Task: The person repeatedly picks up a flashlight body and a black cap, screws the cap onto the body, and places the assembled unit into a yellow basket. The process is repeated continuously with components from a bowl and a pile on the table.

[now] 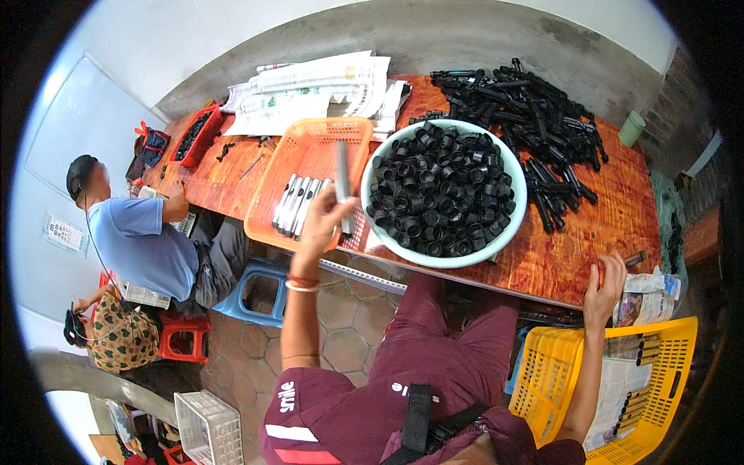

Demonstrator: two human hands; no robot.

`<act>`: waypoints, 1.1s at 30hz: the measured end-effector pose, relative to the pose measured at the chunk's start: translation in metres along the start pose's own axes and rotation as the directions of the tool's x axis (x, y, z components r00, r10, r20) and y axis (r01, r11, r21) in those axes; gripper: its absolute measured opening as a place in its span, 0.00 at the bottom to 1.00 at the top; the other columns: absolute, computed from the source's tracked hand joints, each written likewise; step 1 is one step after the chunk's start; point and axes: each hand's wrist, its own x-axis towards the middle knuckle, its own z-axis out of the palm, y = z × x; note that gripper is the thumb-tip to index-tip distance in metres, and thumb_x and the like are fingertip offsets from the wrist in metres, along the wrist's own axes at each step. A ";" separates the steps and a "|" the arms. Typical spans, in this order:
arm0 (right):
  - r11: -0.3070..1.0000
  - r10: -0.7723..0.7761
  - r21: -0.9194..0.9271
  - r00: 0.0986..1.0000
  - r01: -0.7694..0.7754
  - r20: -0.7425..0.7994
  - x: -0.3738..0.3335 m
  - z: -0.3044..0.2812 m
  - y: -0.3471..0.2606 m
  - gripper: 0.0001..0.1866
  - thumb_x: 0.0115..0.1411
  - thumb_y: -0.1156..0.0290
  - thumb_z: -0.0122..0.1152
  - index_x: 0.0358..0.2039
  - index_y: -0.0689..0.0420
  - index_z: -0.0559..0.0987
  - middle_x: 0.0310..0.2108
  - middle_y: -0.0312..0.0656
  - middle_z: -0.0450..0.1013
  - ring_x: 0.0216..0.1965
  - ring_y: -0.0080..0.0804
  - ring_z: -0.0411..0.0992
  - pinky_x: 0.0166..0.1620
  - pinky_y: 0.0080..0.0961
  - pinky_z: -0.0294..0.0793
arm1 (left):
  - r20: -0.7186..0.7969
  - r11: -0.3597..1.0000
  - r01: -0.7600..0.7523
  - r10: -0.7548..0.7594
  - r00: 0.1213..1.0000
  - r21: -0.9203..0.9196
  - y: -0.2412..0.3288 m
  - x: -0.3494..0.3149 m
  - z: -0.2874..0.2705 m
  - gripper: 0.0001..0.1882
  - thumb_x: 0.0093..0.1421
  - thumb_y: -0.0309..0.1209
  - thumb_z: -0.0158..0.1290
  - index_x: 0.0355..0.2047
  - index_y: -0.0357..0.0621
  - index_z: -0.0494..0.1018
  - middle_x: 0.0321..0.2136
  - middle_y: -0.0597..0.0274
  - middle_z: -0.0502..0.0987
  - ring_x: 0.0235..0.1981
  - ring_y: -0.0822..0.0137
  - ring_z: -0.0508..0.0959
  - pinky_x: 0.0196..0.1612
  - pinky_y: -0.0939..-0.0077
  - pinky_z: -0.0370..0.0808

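Note:
My left hand [324, 217] grips a silver tube [342, 174] held upright and a little blurred, over the right side of an orange plastic basket [262, 208]. Several similar silver tubes [298, 203] with dark ends lie side by side in that basket. Just right of it stands a round pale-blue basin [521, 203] heaped with short black caps [442, 194]. My right hand [606, 288] rests at the table's front right edge, fingers stretched apart. Beside its fingertips lies a short dark cylindrical piece [635, 259].
Black tubular parts [535, 116] are piled at the back right, near a green cup [632, 128]. Newspapers [310, 89] lie at the back. A yellow crate [674, 387] holding tubes stands by my right arm. At left, a person [143, 240] sits near a blue stool [260, 291].

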 end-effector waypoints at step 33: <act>0.986 0.074 0.145 0.992 -0.088 0.099 0.001 0.002 0.000 0.05 0.57 0.75 0.58 0.33 0.63 0.78 0.31 0.46 0.76 0.34 0.43 0.75 0.38 0.34 0.73 | 0.312 0.997 -0.058 0.071 0.947 -0.050 0.050 -0.018 0.021 0.17 0.60 0.27 0.54 0.48 0.31 0.72 0.35 0.55 0.78 0.32 0.69 0.78 0.38 0.77 0.76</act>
